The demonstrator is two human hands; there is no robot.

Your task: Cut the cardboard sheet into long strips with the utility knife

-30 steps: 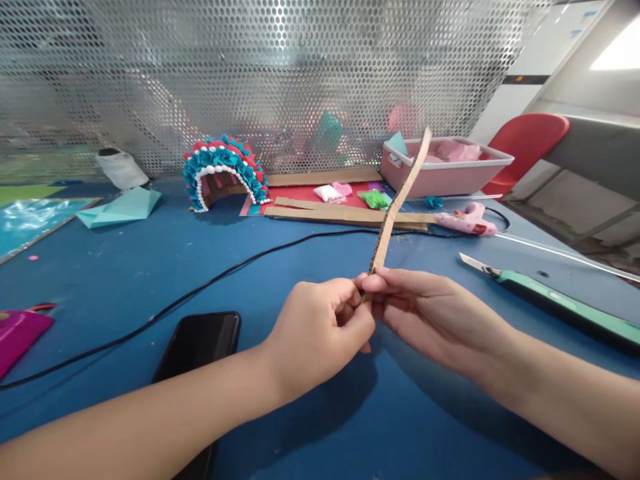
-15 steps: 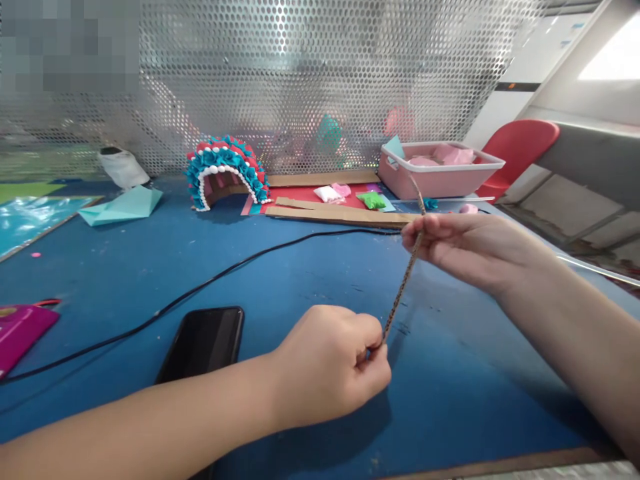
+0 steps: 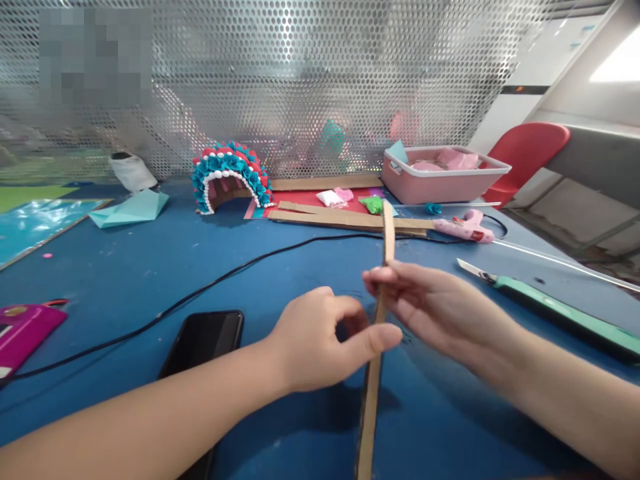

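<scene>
A long, narrow cardboard strip [image 3: 371,393] stands lengthwise in front of me, its upper end bent a little. My right hand [image 3: 425,293] pinches it near the upper part between thumb and fingers. Beside the strip's middle is my left hand [image 3: 330,343], thumb stretched out across it and fingers apart from the thumb, not gripping. To the right of my right arm lies a green utility knife [image 3: 565,313] with its blade out. A pink glue gun [image 3: 465,227] rests beyond my right hand.
A black phone [image 3: 203,340] lies by my left forearm. A black cable [image 3: 240,267] crosses the blue table. Farther back are a flower-covered arch [image 3: 233,170], more cardboard strips [image 3: 340,217], green [image 3: 373,204] and white packets, and a pink basket [image 3: 445,183]. A perforated metal panel [image 3: 280,87] stands behind.
My left hand has opened and let go of the strip. My right hand has come left and nearer with it, and the strip has turned to show its flat face. Knife and glue gun are uncovered.
</scene>
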